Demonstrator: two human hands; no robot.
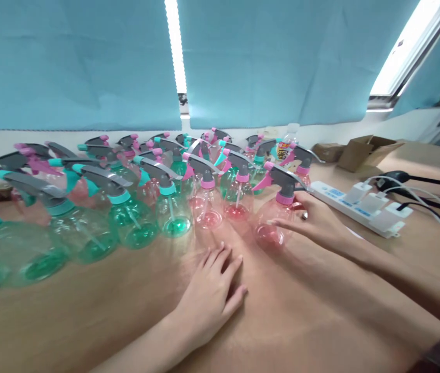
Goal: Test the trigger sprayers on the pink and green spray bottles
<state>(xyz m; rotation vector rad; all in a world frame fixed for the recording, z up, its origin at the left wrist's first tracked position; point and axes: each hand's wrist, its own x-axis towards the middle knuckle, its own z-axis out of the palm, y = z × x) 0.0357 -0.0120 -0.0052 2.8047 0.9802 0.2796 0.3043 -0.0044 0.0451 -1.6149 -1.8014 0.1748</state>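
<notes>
Pressed against the side of a pink spray bottle, my right hand has its thumb across the near face and its fingers round the far side. That bottle stands upright, with a grey and pink trigger head. My left hand lies palm down on the table with fingers spread, holding nothing. Just beyond it stand another pink spray bottle and a green spray bottle with a grey and turquoise head. Several more pink and green spray bottles crowd behind and to the left.
A white power strip with plugs and cables lies at the right. Behind it are an open cardboard box and a black object with a cable. A labelled clear bottle stands at the back, before a blue curtain.
</notes>
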